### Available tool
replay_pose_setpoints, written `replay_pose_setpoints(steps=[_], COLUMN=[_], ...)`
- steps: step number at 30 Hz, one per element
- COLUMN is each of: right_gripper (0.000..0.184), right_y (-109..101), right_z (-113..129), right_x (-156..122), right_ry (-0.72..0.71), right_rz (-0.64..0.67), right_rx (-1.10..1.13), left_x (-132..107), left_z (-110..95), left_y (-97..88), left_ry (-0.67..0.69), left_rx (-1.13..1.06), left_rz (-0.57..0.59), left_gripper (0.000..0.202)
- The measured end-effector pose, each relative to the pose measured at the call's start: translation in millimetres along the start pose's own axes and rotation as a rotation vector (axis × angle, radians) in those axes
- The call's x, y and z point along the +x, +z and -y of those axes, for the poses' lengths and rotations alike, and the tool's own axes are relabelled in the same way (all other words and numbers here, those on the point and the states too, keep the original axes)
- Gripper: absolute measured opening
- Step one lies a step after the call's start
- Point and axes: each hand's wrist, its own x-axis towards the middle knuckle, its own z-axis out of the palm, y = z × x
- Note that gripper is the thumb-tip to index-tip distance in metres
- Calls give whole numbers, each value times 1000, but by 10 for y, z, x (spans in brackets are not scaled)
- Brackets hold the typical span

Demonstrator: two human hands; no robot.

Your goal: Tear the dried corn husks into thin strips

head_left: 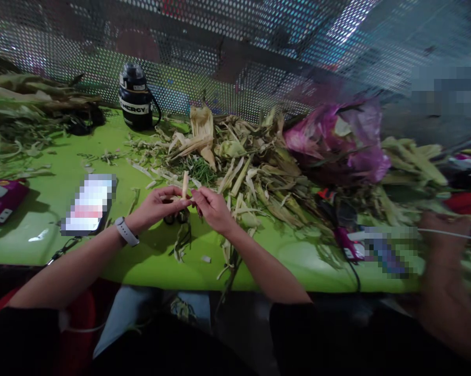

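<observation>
My left hand (pixel 162 204), with a white watch on the wrist, pinches a narrow pale piece of corn husk (pixel 185 184) that stands up between its fingers. My right hand (pixel 211 208) meets it fingertip to fingertip, with thumb and fingers closed; whatever it grips is too small to make out. Below the hands, a dark looped thing (pixel 169 218), perhaps scissor handles, is partly hidden. Shredded husk strips (pixel 182 243) lie under the fingers. Just beyond them spreads a heap of dried corn husks (pixel 259 177), with a small bunch of thin green strands (pixel 199 169) at its near side.
On the green table (pixel 141 266) are a phone (pixel 90 203), a purple device (pixel 8 201) and a black bottle (pixel 137 102). A pink plastic bag (pixel 341 138) sits at back right, before a perforated metal screen (pixel 227 62). Another person's hand (pixel 445 235) is at far right.
</observation>
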Motion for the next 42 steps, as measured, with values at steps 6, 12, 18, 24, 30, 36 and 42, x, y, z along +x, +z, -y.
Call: replay_pose_setpoints(steps=[6, 12, 18, 24, 30, 36, 42], right_gripper=[42, 45, 44, 47, 45, 43, 13], right_y=[50, 64, 104, 35, -53, -46, -180], right_z=[12, 2, -31, -85, -176, -243, -170], right_x=[-21, -24, -29, 24, 76, 95, 109], right_ry=[-53, -40, -90, -34, 15, 103, -76], right_rz=[-47, -12, -85, -173, -196, -161, -304], right_rx=[-107, -48, -57, 29, 109, 264, 25], left_x=[6, 15, 15, -1, 18, 66, 128], left_z=[14, 7, -42, -108, -50, 26, 30], left_y=[-15, -26, -25, -8, -19, -77, -138], left_ry=[-68, -79, -66, -61, -62, 58, 146], left_rx=[-1, 11, 110, 124, 107, -26, 9], left_rz=[62, 36, 94, 105, 116, 4, -22], left_gripper=[37, 36, 34, 28, 27, 48, 28])
